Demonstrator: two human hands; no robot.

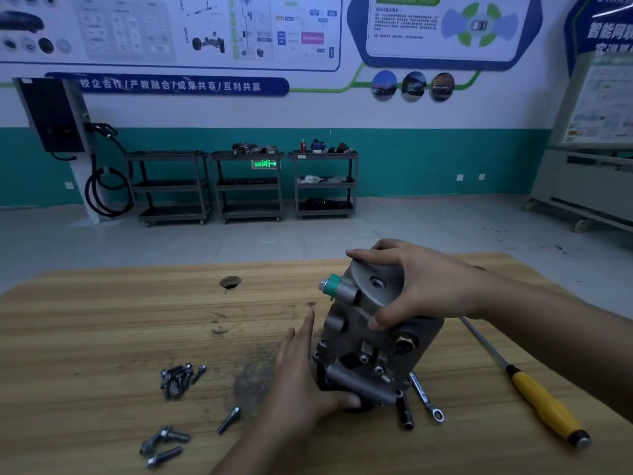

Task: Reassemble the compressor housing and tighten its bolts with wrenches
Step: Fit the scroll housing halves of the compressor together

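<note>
A blue wall banner (171,85), far beyond the fingertips and to their left, reads "校企合作/产教融合/成果共享/互利共赢". On the wooden table (102,320), left of the left hand's fingers, lies a heap of bolts (176,380), with more loose bolts (228,419) nearer the wrist. The left hand (301,382) has its fingers stretched straight along the left flank of the compressor housing (363,337), the thumb laid against its lower end. The housing stands tilted on the table between the two hands: grey cast metal, a round cap with a centre hole on top, a green-collared port jutting left just below the right fingertips, a brass fitting under the right thumb, and screws and brackets on the near face. A poster (382,9) high above is headed "ADAS"; its small print is unreadable. The right hand (421,286) grips the cap, fingers curled over its far edge and thumb on the near side. Below that thumb lie a ring wrench (426,395), its stamped marking illegible, and a yellow-handled screwdriver (544,402) farther right.
</note>
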